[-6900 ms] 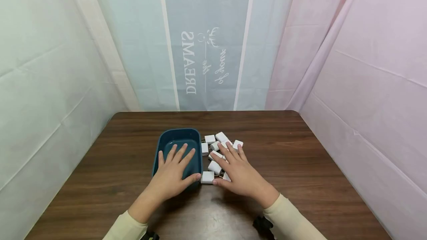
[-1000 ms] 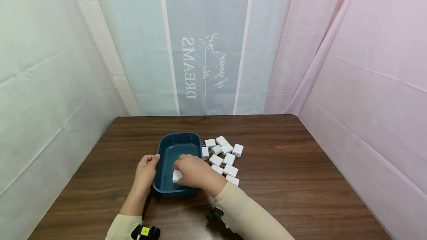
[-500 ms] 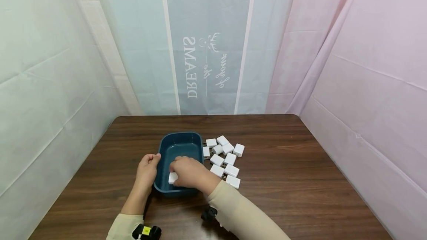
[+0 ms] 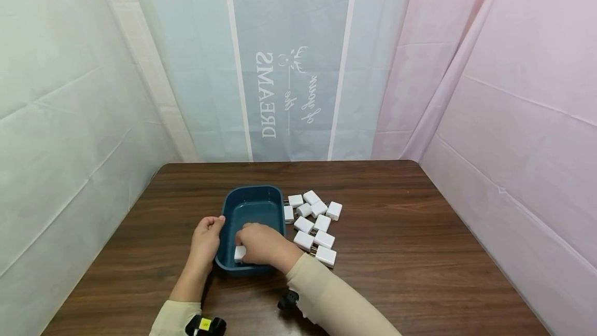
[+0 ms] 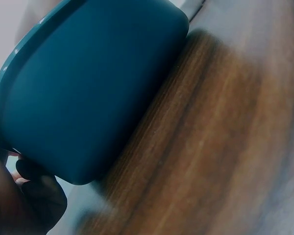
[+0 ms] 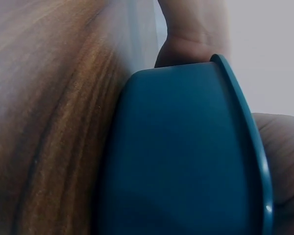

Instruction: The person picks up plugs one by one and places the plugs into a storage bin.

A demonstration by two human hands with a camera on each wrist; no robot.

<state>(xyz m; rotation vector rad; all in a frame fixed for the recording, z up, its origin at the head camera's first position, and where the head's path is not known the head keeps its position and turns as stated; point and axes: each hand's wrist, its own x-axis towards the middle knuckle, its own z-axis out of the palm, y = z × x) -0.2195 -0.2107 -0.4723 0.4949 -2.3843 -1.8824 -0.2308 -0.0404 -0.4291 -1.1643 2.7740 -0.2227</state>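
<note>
With curled right hand (image 4: 263,243), pinched white charger (image 4: 239,254) of unclear long axis at fingertips' left, in near-left part of blue tray (image 4: 247,271), and with nearby left hand (image 4: 205,237) gripped tray's left rim.

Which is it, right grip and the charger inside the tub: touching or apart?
Touching. Head view shows the right grip pinching the white charger, thumb and finger against it, inside the tub.

I'm holding one adapter (image 4: 239,254) inside the tray (image 4: 254,212); other adapters (image 4: 304,224) are lying right of it on the table (image 4: 420,253).
</note>
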